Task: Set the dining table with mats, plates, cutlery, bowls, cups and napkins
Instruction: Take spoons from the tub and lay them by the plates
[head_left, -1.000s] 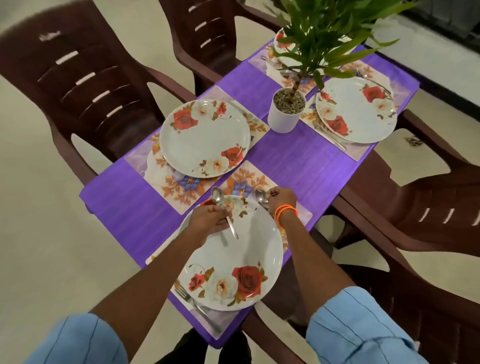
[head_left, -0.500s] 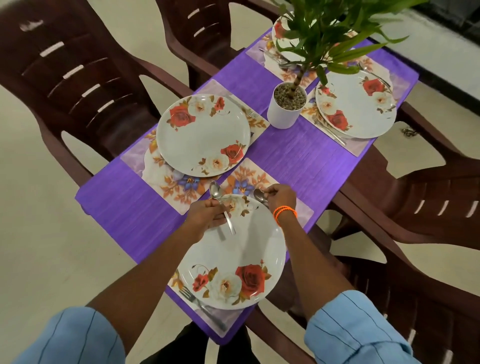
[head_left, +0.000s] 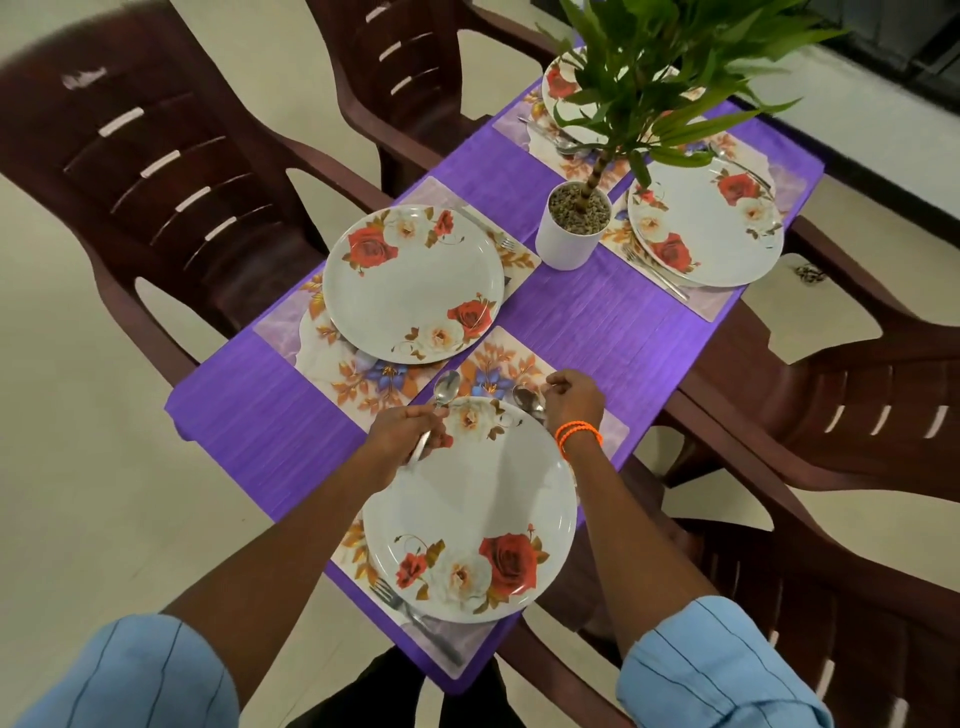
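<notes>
Little has moved: each hand's fingers still pinch a shiny steel spoon (head_left: 445, 388) over the round floral plate (head_left: 483, 499).

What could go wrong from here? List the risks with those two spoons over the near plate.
The left hand holds a steel spoon above the near floral white plate; dropped, it could clatter onto it. That plate reaches the purple table's near edge, so a knock from the right hand, gripping another spoon, might tip it off.
</notes>
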